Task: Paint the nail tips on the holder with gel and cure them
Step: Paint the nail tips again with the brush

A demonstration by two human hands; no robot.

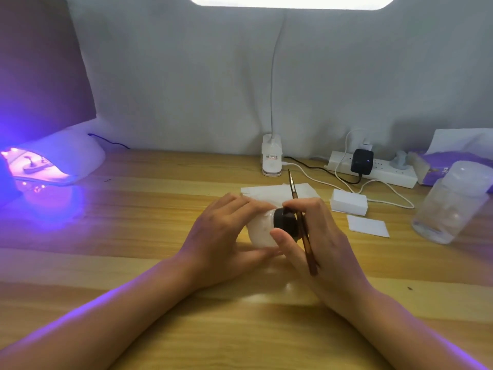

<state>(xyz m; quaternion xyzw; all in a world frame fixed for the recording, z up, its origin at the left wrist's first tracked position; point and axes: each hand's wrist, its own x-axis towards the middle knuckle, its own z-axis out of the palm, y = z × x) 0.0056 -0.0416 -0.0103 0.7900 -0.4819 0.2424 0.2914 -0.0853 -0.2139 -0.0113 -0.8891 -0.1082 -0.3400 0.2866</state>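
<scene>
Overhead lamp (292,0) glares white; curing lamp (61,158) casts violet; edges blur.

two hands (221,236) (329,236), one brush (293,189), one bottle (260,232)

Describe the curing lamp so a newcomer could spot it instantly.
At the far left of the wooden table, below the dark panel, sits the curing lamp, a white domed shell. It alone glows violet from its open front, tinting the tabletop around it.

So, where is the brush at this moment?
In the head view, right of centre: the right hand holds the brush against the black cap of the white bottle, its tip pointing away over the white paper.
</scene>
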